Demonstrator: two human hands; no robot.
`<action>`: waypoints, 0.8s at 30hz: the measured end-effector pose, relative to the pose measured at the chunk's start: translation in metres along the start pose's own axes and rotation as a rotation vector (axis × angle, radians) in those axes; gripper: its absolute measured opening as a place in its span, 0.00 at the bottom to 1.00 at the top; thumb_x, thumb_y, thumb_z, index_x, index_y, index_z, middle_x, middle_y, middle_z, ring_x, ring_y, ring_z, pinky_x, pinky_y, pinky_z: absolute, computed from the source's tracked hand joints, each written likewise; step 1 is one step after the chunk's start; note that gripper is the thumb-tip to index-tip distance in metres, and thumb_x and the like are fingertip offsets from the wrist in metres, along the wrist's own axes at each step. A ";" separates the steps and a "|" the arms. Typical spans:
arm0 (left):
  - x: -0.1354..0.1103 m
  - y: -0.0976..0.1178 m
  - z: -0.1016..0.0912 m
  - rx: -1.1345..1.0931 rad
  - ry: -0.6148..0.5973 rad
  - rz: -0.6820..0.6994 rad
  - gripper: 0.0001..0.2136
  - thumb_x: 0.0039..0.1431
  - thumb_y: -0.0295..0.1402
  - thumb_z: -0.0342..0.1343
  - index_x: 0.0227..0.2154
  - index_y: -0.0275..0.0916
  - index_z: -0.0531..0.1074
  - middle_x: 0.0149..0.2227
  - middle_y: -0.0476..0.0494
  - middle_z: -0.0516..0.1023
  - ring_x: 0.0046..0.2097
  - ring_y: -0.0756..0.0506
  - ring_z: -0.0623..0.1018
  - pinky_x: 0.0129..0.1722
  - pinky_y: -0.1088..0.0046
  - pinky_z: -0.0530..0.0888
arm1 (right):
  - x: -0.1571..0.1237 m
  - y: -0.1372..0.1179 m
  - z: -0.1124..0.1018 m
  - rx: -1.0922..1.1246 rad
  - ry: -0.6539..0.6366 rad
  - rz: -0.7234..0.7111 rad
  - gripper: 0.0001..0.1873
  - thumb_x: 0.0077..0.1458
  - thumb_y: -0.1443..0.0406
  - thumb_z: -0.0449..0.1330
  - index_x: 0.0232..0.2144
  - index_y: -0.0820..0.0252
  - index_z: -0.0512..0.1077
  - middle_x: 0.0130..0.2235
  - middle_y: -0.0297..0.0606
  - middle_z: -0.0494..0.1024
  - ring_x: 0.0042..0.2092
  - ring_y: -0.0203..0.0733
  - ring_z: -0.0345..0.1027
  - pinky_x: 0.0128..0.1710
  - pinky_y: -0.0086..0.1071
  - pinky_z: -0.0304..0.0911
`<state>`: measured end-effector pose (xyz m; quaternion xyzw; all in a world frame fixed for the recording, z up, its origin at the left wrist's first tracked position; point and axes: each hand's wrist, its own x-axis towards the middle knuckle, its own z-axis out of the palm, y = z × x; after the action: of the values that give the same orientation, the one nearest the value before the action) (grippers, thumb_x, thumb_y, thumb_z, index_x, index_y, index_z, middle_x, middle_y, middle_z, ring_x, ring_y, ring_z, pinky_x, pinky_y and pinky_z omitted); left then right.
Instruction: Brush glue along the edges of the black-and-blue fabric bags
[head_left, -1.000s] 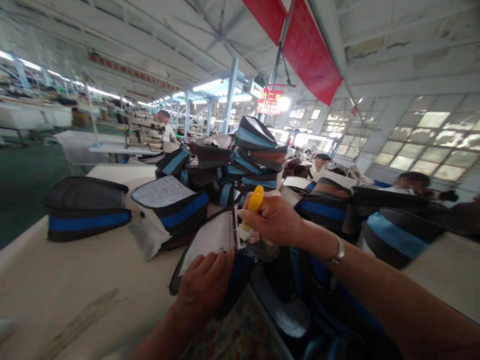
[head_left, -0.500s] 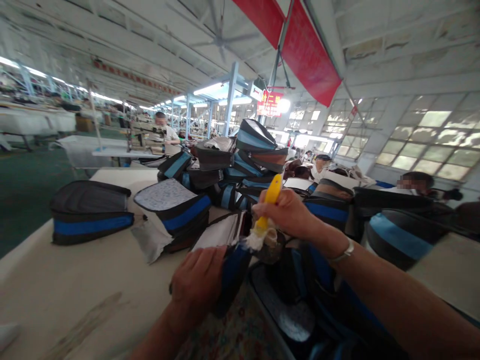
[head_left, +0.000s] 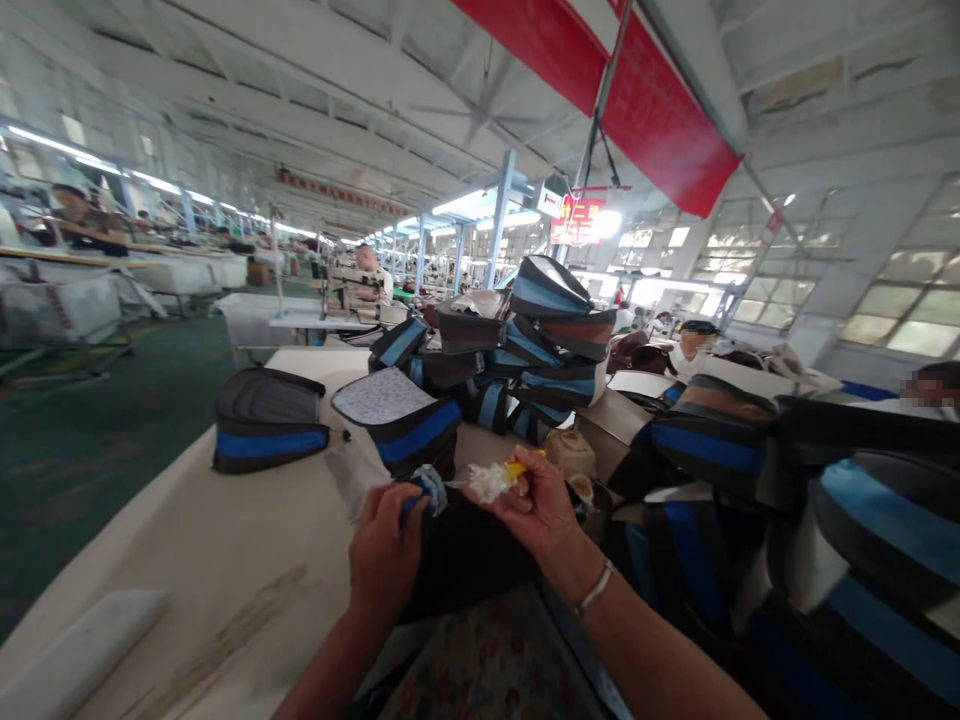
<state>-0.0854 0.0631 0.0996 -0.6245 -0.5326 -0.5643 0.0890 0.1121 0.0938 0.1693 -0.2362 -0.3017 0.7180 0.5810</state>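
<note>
My right hand (head_left: 541, 503) is closed around the yellow handle of a brush (head_left: 491, 483), whose bristles are clotted with white paste. The bristles point left, and a thin strand seems to stretch from them toward the fabric. My left hand (head_left: 385, 550) grips the edge of a black and blue fabric bag piece (head_left: 472, 555); a bunched blue edge stands up beside its thumb. The bag piece's dark body lies between my hands, over my lap. Just behind my right hand sits a tan plastic container (head_left: 571, 453), partly hidden.
Stitched bag pieces (head_left: 270, 425) with blue bands stand on the cream table (head_left: 180, 540), with a tall pile (head_left: 551, 290) at the back. More bag pieces (head_left: 690, 450) crowd the right side. A white slab (head_left: 86, 650) lies front left. Co-workers (head_left: 690, 350) sit beyond.
My right hand has lowered and tipped the brush from upright to nearly level, off the dark container. My left hand has turned the bag piece edge up. The view has swung left.
</note>
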 end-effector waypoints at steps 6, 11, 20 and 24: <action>-0.032 -0.021 -0.020 -0.115 -0.171 -0.004 0.18 0.65 0.44 0.55 0.52 0.40 0.74 0.50 0.38 0.78 0.50 0.39 0.80 0.49 0.62 0.79 | 0.013 0.015 0.012 0.045 0.007 -0.001 0.22 0.51 0.59 0.67 0.20 0.58 0.57 0.13 0.19 0.61 0.15 0.25 0.46 0.49 0.59 0.72; -0.027 -0.026 -0.012 -0.194 -0.195 -0.120 0.15 0.65 0.40 0.54 0.49 0.39 0.78 0.47 0.38 0.79 0.49 0.39 0.81 0.51 0.60 0.78 | 0.007 0.005 0.013 -0.060 0.050 -0.094 0.21 0.52 0.57 0.68 0.21 0.58 0.61 0.13 0.19 0.60 0.15 0.26 0.46 0.41 0.53 0.76; 0.015 0.010 -0.007 -0.474 -0.395 -0.298 0.14 0.64 0.44 0.56 0.36 0.41 0.81 0.37 0.46 0.82 0.43 0.41 0.80 0.44 0.67 0.77 | -0.024 -0.034 0.037 -0.647 0.011 -0.729 0.09 0.56 0.62 0.69 0.27 0.58 0.74 0.23 0.28 0.71 0.25 0.32 0.65 0.39 0.30 0.71; 0.018 0.022 -0.007 -0.553 -0.441 -0.327 0.14 0.61 0.44 0.57 0.36 0.40 0.81 0.38 0.45 0.82 0.43 0.40 0.80 0.44 0.67 0.77 | -0.018 -0.026 0.040 -1.310 -0.347 -1.116 0.05 0.63 0.66 0.60 0.33 0.56 0.73 0.30 0.31 0.78 0.33 0.38 0.73 0.59 0.44 0.66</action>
<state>-0.0765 0.0586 0.1270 -0.6381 -0.4592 -0.5455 -0.2905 0.1063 0.0732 0.2156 -0.2276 -0.8087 0.0372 0.5411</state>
